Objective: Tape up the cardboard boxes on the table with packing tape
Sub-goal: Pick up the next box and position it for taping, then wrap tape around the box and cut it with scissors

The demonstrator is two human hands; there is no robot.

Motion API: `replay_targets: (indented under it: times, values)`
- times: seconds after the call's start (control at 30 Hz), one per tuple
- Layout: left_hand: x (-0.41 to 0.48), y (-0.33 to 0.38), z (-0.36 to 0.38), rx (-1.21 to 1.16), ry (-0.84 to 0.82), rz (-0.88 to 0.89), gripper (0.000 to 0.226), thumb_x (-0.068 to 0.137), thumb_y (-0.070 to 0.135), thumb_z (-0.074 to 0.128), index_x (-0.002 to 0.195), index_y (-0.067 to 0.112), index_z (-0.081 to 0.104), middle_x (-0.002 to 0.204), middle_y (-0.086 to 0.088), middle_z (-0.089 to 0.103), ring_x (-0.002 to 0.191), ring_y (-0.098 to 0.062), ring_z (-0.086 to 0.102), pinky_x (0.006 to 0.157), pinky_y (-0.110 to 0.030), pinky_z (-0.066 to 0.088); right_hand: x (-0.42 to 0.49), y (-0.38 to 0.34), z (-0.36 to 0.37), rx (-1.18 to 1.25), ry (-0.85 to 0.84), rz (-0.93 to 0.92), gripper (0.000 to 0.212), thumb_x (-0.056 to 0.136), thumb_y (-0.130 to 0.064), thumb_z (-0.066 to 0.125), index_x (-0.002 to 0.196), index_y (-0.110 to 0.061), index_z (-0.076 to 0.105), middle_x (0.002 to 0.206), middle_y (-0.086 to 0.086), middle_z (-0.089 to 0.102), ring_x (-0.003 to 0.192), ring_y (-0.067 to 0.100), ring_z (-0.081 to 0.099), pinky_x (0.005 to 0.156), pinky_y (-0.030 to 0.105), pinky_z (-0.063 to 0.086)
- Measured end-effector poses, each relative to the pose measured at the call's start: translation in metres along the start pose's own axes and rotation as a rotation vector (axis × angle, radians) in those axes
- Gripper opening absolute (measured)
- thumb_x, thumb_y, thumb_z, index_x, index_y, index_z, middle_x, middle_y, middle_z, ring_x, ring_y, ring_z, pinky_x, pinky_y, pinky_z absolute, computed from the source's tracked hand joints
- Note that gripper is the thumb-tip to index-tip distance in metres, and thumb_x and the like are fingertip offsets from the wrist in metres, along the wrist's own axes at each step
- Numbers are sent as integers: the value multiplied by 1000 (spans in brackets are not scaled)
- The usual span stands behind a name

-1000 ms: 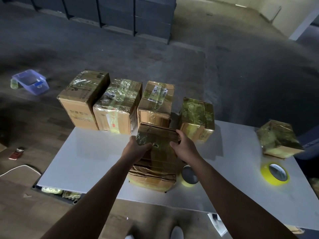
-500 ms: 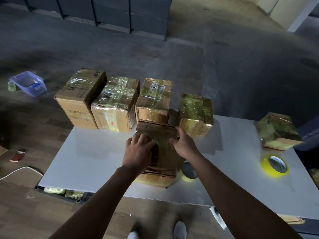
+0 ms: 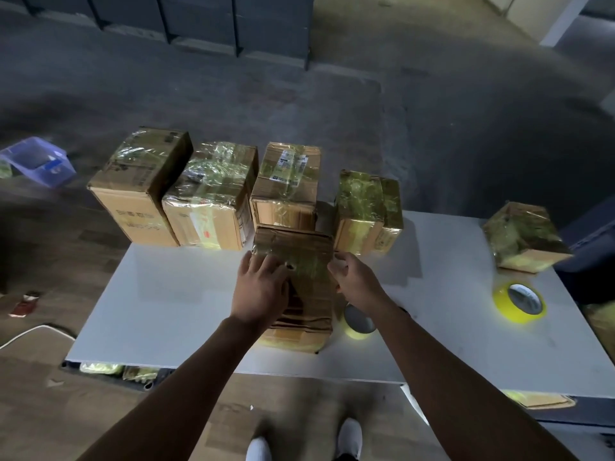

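Well along, judging by the shine. Off the left end of the white rectangular table (image 3: 166, 294), down on the floor, a pale purple plastic tub (image 3: 36, 161), no part of the job.

Along the far edge, from the left:
- a tall brown cardboard box (image 3: 139, 184) with clear tape over its top
- touching it, a squat cardboard box (image 3: 209, 194) swathed in crinkled clear tape
- a narrower cardboard box (image 3: 286, 181) with a white label under tape
- after a small gap, a small cardboard box (image 3: 366, 207) banded in yellowish tape

All four apparently sealed and likely finished.

Near the middle, just in front of the third and fourth, a worn creased cardboard box (image 3: 299, 257), standing on the near part of the table and in hand. Left hand (image 3: 261, 291) laid flat on its top, fingers straight and a little spread, pressing down. Right hand (image 3: 354, 282) at its right top edge, fingers curled in and gripping that edge. Some glossy tape across the far part of the top, yellowish tape low on the crumpled near face. Hard to tell whether fully closed, so best counted as unfinished.

Just right of it, a roll of yellow packing tape (image 3: 357, 322) lying flat, partly hidden by the right forearm. Well to the right, a tape-covered cardboard box (image 3: 522, 237) turned at an angle, seemingly done. Nearer than that, a second yellow tape roll (image 3: 519, 302).

Left to do, at a guess: only the middle box.
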State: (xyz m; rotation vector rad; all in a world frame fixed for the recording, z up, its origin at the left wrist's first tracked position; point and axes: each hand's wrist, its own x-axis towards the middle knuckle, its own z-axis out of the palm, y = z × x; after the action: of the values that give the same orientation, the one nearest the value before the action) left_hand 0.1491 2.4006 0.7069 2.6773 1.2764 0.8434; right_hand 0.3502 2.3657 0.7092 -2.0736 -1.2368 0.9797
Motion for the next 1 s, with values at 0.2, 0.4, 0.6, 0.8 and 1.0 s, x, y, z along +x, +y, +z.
replay_targets:
  times: [0.2,0.4,0.6,0.8,1.0]
  values:
    - [4,27,1,-9,-34,-54,8,74,-1,72,80,4,70,87,-14,65,82,-36,60,67,-43,53,-4,51,-15,-215,36,9,27,99,-16,45,115,-3,62,111,16,66,103,30,62,88,40,51]
    - [13,57,14,47,-67,-126,12,75,4,72,87,6,71,95,-14,64,88,-37,59,72,-46,51,3,90,-29,-447,-12,98,35,93,-30,58,123,-11,53,120,13,57,110,30,57,88,34,46]
    - [17,41,10,171,-115,-534,35,87,23,66,119,9,60,125,-20,52,117,-38,45,95,-52,43,14,114,-26,-621,-93,109,37,97,-32,51,124,-7,46,126,15,51,115,31,54,90,34,45]
    - [11,17,-1,-148,-232,-1003,80,83,51,67,142,8,34,132,-20,52,119,-37,52,97,-47,46,29,126,-34,-648,-160,37,20,94,-15,51,109,-3,56,118,14,60,111,30,57,82,31,45]
    - [16,11,1,-279,-261,-1065,52,76,48,75,103,6,59,91,-12,67,86,-29,64,76,-41,55,49,105,-75,-336,-11,-21,20,94,-18,52,77,-8,50,76,6,53,80,29,55,61,29,36]
